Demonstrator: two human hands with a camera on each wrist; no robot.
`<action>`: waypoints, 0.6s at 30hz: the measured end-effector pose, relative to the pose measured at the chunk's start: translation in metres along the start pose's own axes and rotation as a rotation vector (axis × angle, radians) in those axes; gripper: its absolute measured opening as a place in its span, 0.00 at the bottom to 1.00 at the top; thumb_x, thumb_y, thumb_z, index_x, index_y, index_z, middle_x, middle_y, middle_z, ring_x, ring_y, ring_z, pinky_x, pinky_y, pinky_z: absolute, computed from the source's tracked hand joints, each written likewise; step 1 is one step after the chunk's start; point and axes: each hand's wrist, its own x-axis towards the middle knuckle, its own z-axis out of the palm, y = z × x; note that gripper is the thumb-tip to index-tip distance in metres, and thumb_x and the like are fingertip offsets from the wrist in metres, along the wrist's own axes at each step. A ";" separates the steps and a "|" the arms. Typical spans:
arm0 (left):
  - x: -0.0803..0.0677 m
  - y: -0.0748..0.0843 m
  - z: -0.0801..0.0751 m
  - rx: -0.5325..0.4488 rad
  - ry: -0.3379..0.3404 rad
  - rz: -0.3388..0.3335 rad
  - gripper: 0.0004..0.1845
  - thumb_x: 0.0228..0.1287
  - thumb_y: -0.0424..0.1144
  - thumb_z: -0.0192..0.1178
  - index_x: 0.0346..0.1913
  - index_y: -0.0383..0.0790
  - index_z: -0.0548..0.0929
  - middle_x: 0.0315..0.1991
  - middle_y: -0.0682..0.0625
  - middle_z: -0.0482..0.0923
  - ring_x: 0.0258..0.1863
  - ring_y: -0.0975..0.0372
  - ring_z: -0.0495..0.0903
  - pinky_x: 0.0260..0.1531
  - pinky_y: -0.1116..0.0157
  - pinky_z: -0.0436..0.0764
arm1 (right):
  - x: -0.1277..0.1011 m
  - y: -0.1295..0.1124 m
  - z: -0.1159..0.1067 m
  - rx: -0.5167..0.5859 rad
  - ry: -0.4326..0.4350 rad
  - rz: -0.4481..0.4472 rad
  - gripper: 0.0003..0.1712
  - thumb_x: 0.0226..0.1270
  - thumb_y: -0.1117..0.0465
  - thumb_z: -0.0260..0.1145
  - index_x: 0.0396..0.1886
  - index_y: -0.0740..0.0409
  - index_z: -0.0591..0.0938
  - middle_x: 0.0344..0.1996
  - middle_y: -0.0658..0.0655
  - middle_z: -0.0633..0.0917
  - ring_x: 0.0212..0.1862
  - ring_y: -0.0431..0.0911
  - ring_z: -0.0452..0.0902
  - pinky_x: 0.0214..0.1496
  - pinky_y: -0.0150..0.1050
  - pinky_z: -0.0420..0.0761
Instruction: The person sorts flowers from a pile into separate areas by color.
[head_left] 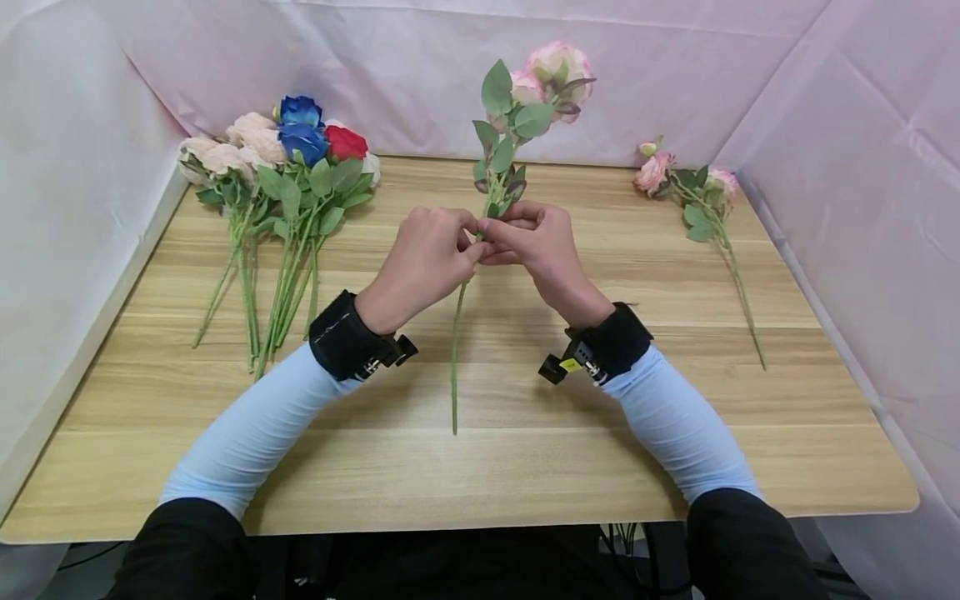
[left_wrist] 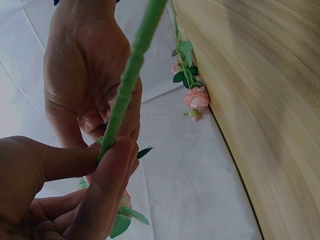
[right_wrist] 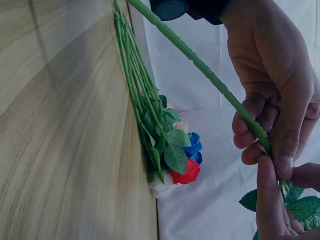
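Pink-and-white flower (head_left: 504, 154) is in hand at center frame, blooms at the top, bare lower stem (head_left: 457, 350) running down over the bench (head_left: 600, 467). Left hand (head_left: 420, 262) pinches the stem at mid-length: thumb and index finger clamped on it, plain in the left wrist view. Right hand (head_left: 546, 250) has thumb and fingertips together on the stem just above, right under the lowest leaves; its contact is partly hidden, so can't tell whether a leaf is caught in the pinch too. Two grips nearly touching, probably because the stem is thin and the head heavy: one hand steadies, the other gets fine control near the leaves. Blooms-up hold likely keeps the foliage in plain sight and off the wood. Can't tell if the lower tip touches the bench. Left of frame: mixed bunch (head_left: 291, 196) lying on the bench, pale pink roses (head_left: 255, 137), blue roses (head_left: 303, 143) and a red rose (head_left: 346, 143) at the far end, stems fanned toward the person; reads as laid that way so stem ends are reachable and petals don't get crushed. Upper right: single pink spray (head_left: 699, 218) lies apart from the bunch, heads at the far edge, stem pointing nearer, probably to keep it separate.
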 end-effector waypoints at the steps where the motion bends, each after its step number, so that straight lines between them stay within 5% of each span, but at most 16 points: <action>1: 0.000 0.000 0.000 -0.005 -0.003 0.003 0.14 0.70 0.38 0.65 0.51 0.33 0.88 0.29 0.45 0.91 0.27 0.57 0.88 0.29 0.63 0.78 | 0.000 0.000 0.000 -0.003 0.002 -0.001 0.06 0.67 0.70 0.70 0.40 0.69 0.83 0.31 0.60 0.91 0.28 0.46 0.90 0.40 0.43 0.90; 11: 0.002 -0.007 0.000 0.007 -0.026 0.036 0.17 0.72 0.45 0.66 0.54 0.37 0.88 0.30 0.46 0.90 0.27 0.58 0.87 0.27 0.64 0.77 | 0.004 0.000 -0.003 -0.003 0.011 0.027 0.04 0.67 0.72 0.68 0.37 0.68 0.80 0.27 0.57 0.91 0.26 0.44 0.88 0.40 0.43 0.90; 18: 0.007 -0.013 0.000 0.023 -0.063 0.062 0.15 0.73 0.50 0.65 0.47 0.41 0.91 0.28 0.47 0.88 0.28 0.59 0.85 0.27 0.64 0.75 | 0.007 0.005 -0.013 -0.037 -0.007 0.056 0.05 0.68 0.70 0.68 0.39 0.68 0.80 0.27 0.56 0.90 0.28 0.44 0.89 0.41 0.42 0.90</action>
